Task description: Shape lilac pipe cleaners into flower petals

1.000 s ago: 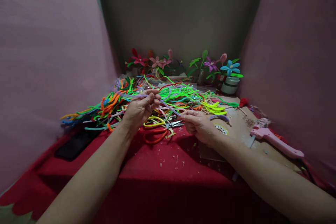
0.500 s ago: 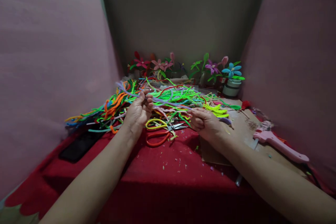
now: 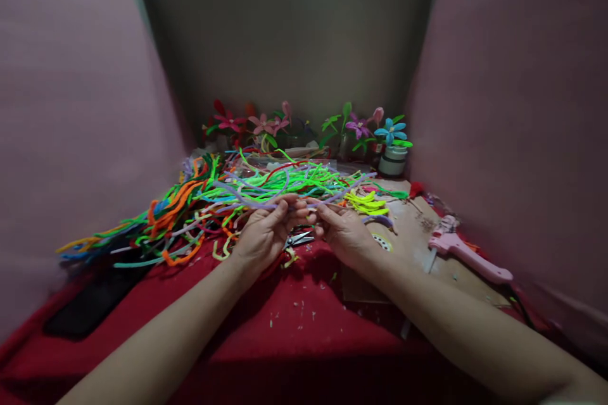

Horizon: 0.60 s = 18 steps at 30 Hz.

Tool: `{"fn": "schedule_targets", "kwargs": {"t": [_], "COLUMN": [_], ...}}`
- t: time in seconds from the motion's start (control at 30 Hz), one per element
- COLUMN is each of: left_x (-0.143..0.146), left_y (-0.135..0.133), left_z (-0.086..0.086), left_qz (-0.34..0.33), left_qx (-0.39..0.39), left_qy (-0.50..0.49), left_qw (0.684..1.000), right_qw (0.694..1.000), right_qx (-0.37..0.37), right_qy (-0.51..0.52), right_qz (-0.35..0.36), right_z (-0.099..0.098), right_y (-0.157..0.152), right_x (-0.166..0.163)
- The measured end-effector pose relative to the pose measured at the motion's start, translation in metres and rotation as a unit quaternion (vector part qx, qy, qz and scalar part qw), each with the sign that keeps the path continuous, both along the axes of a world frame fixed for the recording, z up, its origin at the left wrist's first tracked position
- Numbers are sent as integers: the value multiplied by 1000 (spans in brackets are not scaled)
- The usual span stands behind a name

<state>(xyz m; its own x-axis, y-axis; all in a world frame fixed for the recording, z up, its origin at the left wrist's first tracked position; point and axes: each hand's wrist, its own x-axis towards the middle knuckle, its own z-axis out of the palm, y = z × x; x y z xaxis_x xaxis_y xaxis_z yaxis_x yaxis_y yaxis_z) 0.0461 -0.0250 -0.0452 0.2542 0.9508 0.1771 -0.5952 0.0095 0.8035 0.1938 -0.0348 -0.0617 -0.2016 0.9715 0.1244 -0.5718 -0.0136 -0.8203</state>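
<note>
Lilac pipe cleaner pinched between left hand and right hand, fingertips together.

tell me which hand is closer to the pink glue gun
Right. The right hand lies left of the pink glue gun; the left hand is farther left still.

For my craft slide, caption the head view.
Left hand and right hand pinch a purple pipe cleaner over a bright pile.
</note>
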Motion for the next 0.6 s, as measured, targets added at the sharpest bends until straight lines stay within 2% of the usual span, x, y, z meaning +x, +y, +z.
{"fn": "schedule_targets", "kwargs": {"t": [0.1,0.3,0.47,0.6], "left_x": [5,0,-5,-5], "left_y": [-7,-10,-8,-8], "left_z": [-4,-9,-5,8], "left_qz": [-55,-25,-2,12], "left_qx": [-12,-54,-44,4], "left_qy": [42,95,189,293], "left_qw": [998,994,981,956], "right_qw": [1000,997,988,960], "right_qx": [-6,-23,18,71], "right_qy": [5,-42,-153,-271], "right_qz": [-21,-62,-27,14], "right_z": [-4,-6,-4,-2], "right_y": [4,7,2,-4], "right_x": [2,3,3,2]}}
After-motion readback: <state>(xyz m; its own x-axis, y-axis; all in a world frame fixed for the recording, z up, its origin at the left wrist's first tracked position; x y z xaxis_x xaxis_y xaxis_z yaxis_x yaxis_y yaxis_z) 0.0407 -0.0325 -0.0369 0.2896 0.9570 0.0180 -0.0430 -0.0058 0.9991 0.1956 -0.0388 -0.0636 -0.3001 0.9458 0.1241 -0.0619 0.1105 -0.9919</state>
